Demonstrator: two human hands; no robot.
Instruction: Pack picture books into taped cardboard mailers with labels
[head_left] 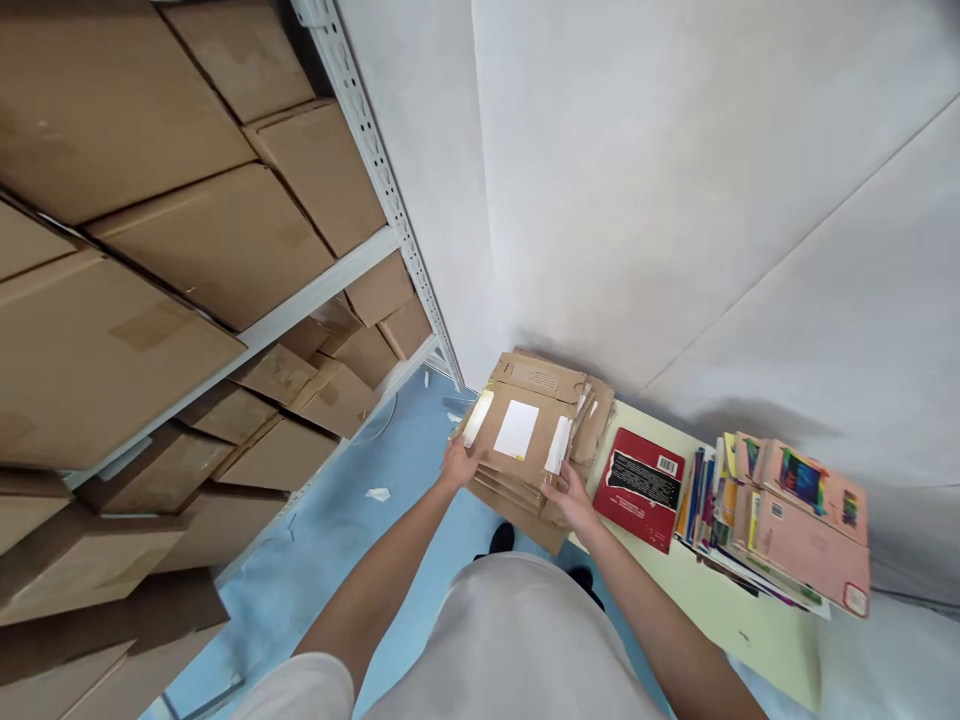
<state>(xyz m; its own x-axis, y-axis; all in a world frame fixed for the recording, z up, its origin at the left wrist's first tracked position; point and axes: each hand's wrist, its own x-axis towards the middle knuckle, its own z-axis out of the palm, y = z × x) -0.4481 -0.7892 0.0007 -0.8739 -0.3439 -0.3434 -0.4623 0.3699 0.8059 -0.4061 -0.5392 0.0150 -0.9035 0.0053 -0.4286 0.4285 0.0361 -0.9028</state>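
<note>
Brown flattened cardboard stack (546, 426) grasped at opposite edges by fingers (471, 463) of left hand (456, 467) and right hand (574, 502); located beside red-and-black rectangular book (637, 490) on pale-yellow table (720, 605), near white wall (675, 200).

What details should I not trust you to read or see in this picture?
All in the head view:
Cardboard stack: faces of lower layers, covered by the top sheet.
Red book: its fine print, too small.
Pink book: lettering in its corner badge, too small.
Black shoes: partly hidden by the shirt.
Leftmost cartons: cut off by the left edge.
</note>
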